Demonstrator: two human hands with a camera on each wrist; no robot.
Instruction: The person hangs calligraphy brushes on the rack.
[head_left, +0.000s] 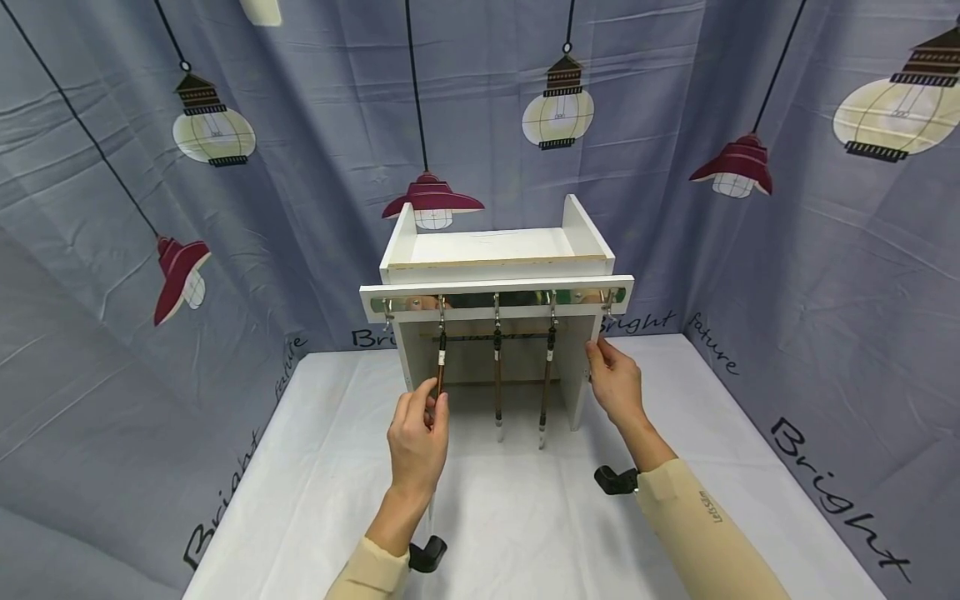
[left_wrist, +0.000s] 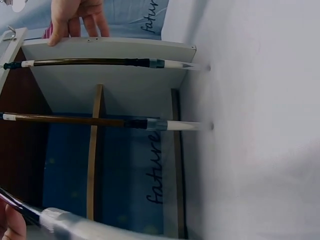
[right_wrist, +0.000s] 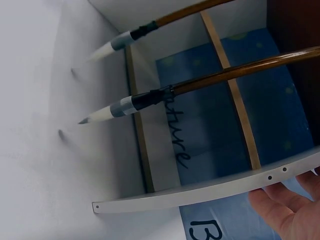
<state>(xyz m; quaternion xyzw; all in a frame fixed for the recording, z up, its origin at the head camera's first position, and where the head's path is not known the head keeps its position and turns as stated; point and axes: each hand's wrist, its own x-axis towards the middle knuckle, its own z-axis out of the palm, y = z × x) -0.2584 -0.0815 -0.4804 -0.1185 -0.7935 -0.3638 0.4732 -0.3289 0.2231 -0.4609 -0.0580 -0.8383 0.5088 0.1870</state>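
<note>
A white wooden rack (head_left: 498,268) stands on the table, with a row of metal hooks along its front rail. Three brushes with brown handles hang tips-down from it. My left hand (head_left: 418,437) pinches the handle of the left brush (head_left: 441,358); its pale head (left_wrist: 75,225) is close and partly cut off in the left wrist view. The middle brush (head_left: 497,375) and the right brush (head_left: 549,375) hang untouched. At the rack's right side panel (right_wrist: 210,196), the fingers of my right hand (head_left: 618,387) rest against the outer side.
An outer hook (head_left: 387,310) at the left and another hook (head_left: 609,304) at the right carry no brush. A white cloth (head_left: 517,525) covers the table. Behind hangs a blue-grey curtain (head_left: 315,183) with printed lamps. Crossbars (left_wrist: 95,150) span the rack's inside.
</note>
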